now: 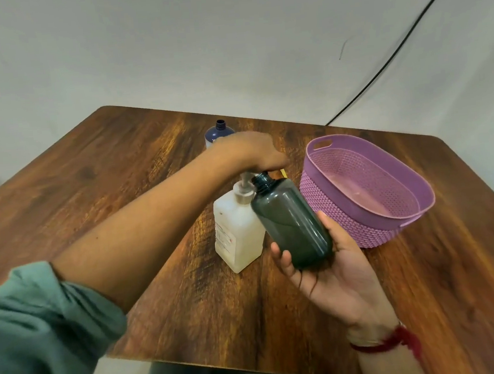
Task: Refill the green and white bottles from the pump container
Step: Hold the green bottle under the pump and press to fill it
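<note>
The white pump container (pixel 238 233) stands upright in the middle of the wooden table (pixel 118 175). My left hand (pixel 248 153) lies palm down on top of its pump head, which is mostly hidden under the hand. My right hand (pixel 329 272) holds the dark green bottle (pixel 291 221) tilted, its uncapped mouth up against the pump spout. A white bottle with a dark blue top (pixel 219 130) stands open behind my left hand, partly hidden by it.
A purple woven-pattern plastic basket (pixel 370 223) sits right of the bottles, close to my right hand. A small yellow thing (pixel 283 172) peeks out behind the green bottle. A black cable (pixel 406 38) runs down the white backdrop.
</note>
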